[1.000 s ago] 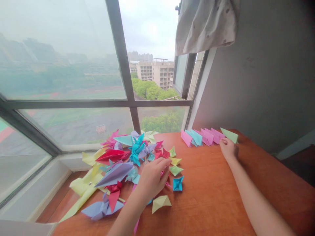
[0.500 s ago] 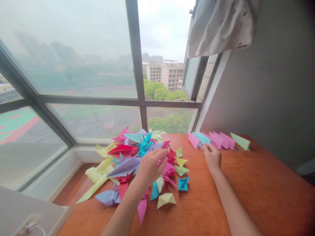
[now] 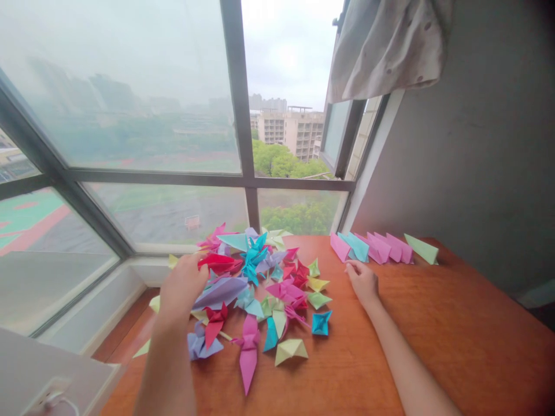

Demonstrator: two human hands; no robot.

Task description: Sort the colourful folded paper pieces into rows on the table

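My left hand [image 3: 184, 286] has its fingers bent together at the left end of a red folded paper plane [image 3: 223, 264], which lies on the heap; the fingertips are partly hidden. My right hand [image 3: 363, 282] is closed with nothing visible in it, just in front of a row of upright paper planes. That row holds a pink plane [image 3: 340, 247] at its left end, a light blue one [image 3: 359, 248], several more pink ones [image 3: 399, 249] and a pale green one [image 3: 422, 248]. The heap includes a blue star-like piece [image 3: 254, 257] and a magenta crane [image 3: 248, 352].
Small boat-like folds, one green [image 3: 319, 300], one blue [image 3: 321, 323] and one pale yellow [image 3: 291, 350], lie right of and before the heap on the brown table [image 3: 347, 370]. Windows [image 3: 151, 219] stand behind; a curtain [image 3: 390, 52] hangs upper right.
My left hand has moved left across the heap, from its middle to the red plane, uncovering the magenta crane. My right hand has drawn slightly left and down from the row.
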